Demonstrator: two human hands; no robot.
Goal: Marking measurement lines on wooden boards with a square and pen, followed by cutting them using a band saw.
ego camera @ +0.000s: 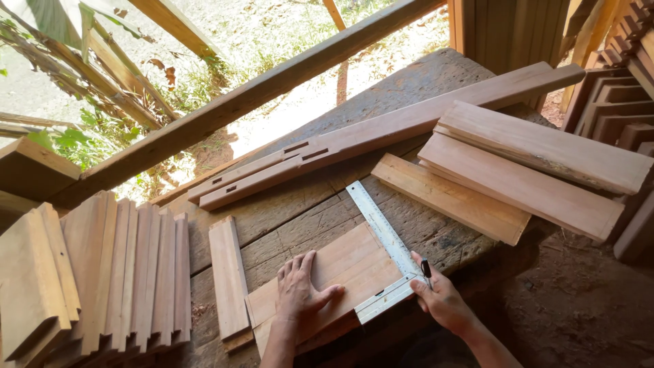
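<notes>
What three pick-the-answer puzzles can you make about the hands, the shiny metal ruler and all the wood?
1. Where does the metal square lie?
A. along the edge of the board under the left hand
B. on the stack of boards at the left
C. on the ground outside

2. How many long rails with cut slots lie side by side at the back of the bench?
A. two
B. five
C. none

3. What is the left hand doing?
A. pressing flat on the board
B. hanging in the air
C. gripping a hammer

Answers:
1. A, its two arms frame a corner of the small board.
2. A, a pair runs slantwise across the workbench.
3. A, the fingers are spread on the wood, while the right hand holds a dark pen at the square's corner.
</notes>
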